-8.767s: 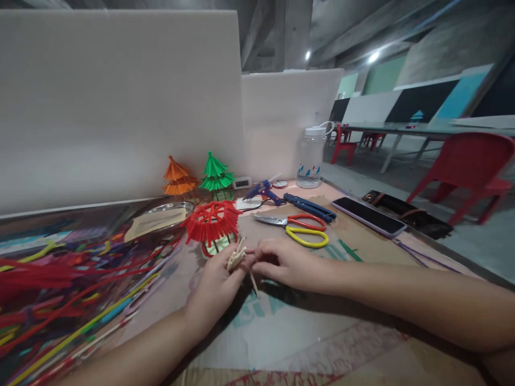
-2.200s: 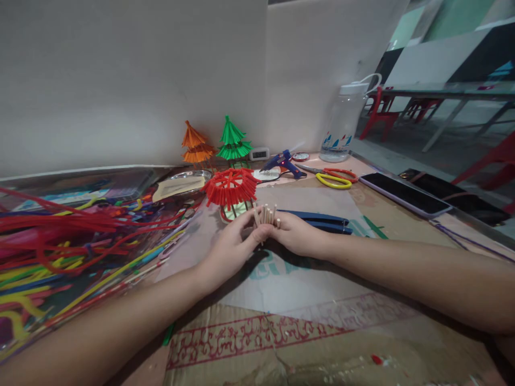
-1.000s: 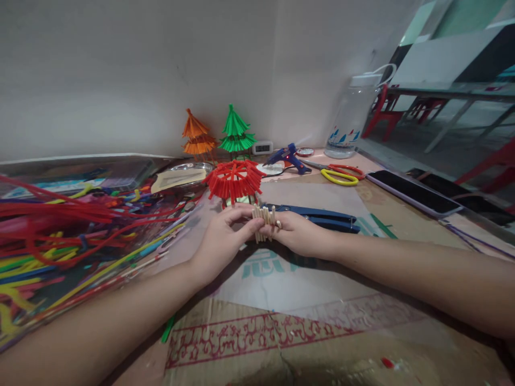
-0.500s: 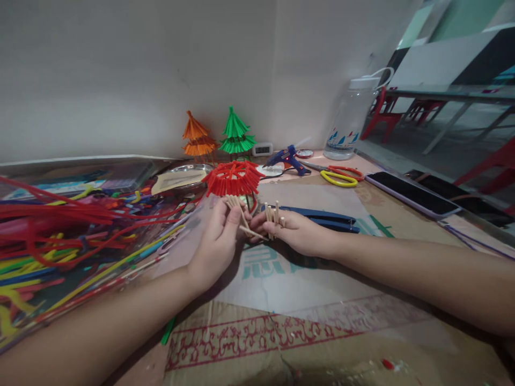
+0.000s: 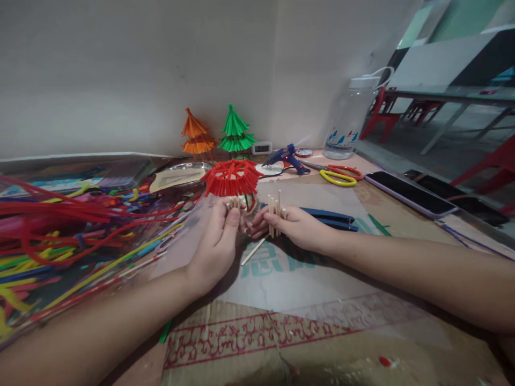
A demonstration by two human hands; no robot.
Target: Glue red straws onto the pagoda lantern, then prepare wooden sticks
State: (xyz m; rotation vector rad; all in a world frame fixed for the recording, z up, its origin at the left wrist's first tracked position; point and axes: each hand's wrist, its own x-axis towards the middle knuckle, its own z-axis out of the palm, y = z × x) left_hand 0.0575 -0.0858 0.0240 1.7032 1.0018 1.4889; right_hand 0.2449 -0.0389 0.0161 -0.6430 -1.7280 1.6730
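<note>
Wood: found upright bundle (image 5: pixel 274 213) of short sticks gripped in right hand (image 5: pixel 300 228), smaller bundle (image 5: pixel 233 203) pinched in left hand (image 5: pixel 217 241), loose stick (image 5: pixel 253 251) lying on surface (image 5: pixel 289 284) beneath, near red straw roof (image 5: pixel 232 177).

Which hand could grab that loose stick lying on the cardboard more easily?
Probably the right hand: though it grips upright sticks, its fingertips sit just above the loose stick, while the left hand curls higher around short sticks.
</note>
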